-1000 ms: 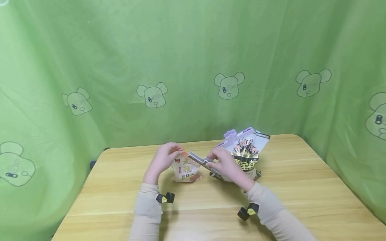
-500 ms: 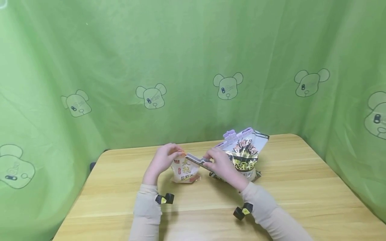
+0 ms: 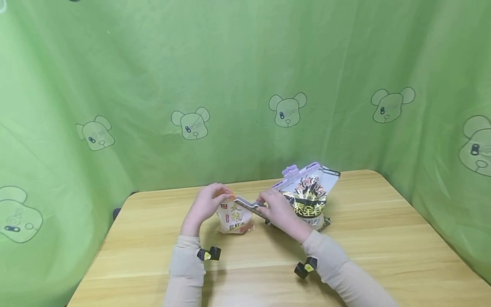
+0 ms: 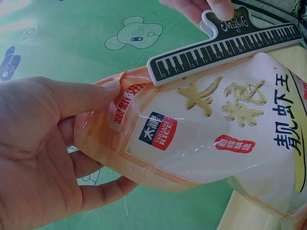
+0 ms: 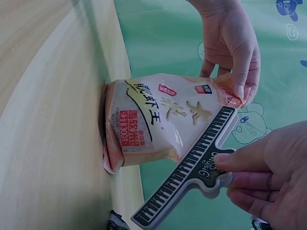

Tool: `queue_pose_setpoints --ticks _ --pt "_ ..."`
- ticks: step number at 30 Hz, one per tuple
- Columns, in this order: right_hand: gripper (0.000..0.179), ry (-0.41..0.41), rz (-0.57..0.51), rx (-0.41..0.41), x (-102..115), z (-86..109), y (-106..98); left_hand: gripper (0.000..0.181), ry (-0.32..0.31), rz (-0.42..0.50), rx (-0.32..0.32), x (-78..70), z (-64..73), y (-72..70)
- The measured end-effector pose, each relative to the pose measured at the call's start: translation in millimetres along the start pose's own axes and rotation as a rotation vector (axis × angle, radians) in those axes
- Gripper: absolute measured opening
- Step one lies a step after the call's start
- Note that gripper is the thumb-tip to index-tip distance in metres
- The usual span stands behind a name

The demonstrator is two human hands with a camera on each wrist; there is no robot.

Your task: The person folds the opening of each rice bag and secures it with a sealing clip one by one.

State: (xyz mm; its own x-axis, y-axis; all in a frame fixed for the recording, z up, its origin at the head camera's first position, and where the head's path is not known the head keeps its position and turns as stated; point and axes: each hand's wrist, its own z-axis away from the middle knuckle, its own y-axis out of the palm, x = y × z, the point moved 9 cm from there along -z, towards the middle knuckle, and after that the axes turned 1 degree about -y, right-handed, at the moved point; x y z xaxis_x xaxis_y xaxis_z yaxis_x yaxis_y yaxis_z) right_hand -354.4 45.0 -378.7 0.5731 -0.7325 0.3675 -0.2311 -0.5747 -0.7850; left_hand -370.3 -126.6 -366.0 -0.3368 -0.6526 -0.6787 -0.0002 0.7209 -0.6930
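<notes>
A white and orange rice bag [image 3: 232, 217] stands upright on the table, its upper end gathered. My left hand [image 3: 207, 204] pinches the bag's orange top corner between thumb and fingers, plainly seen in the left wrist view. With thumb and fingers my right hand [image 3: 281, 213] holds the handle of a long bag clip [image 5: 192, 163] with piano keys printed on it. In the left wrist view the clip [image 4: 225, 52] lies along the bag's upper edge, its end over the orange part. Whether its jaws clamp the plastic, I cannot tell.
Just behind my right hand stands a black and gold bag [image 3: 310, 204], with a purple clip [image 3: 301, 172] across its top. The wooden table [image 3: 253, 273] ends at a green curtain [image 3: 238, 64] printed with bear heads.
My right hand has shifted slightly left, bringing the piano-key clip further along the rice bag's top. My left hand keeps its pinch on the bag's corner almost unmoved.
</notes>
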Motion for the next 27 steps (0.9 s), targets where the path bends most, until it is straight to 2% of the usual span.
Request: queue_pose_setpoints --ticks 10,16,21,27 --pt "0.019 -0.018 -0.032 -0.044 -1.5 0.3 2.1 0.008 -0.032 0.028 0.017 3.9 1.0 0.1" --pt "0.019 -0.019 -0.067 -0.068 -1.6 0.9 -0.5 0.008 -0.021 0.029 0.025 1.9 1.1 1.1" --pt "0.018 -0.015 -0.082 -0.053 -1.9 -0.7 1.4 0.009 -0.013 0.012 0.033 0.4 2.1 1.8" --pt "0.018 -0.025 -0.084 -0.040 -0.5 -3.0 3.7 0.008 -0.023 0.014 0.008 2.0 2.2 -0.5"
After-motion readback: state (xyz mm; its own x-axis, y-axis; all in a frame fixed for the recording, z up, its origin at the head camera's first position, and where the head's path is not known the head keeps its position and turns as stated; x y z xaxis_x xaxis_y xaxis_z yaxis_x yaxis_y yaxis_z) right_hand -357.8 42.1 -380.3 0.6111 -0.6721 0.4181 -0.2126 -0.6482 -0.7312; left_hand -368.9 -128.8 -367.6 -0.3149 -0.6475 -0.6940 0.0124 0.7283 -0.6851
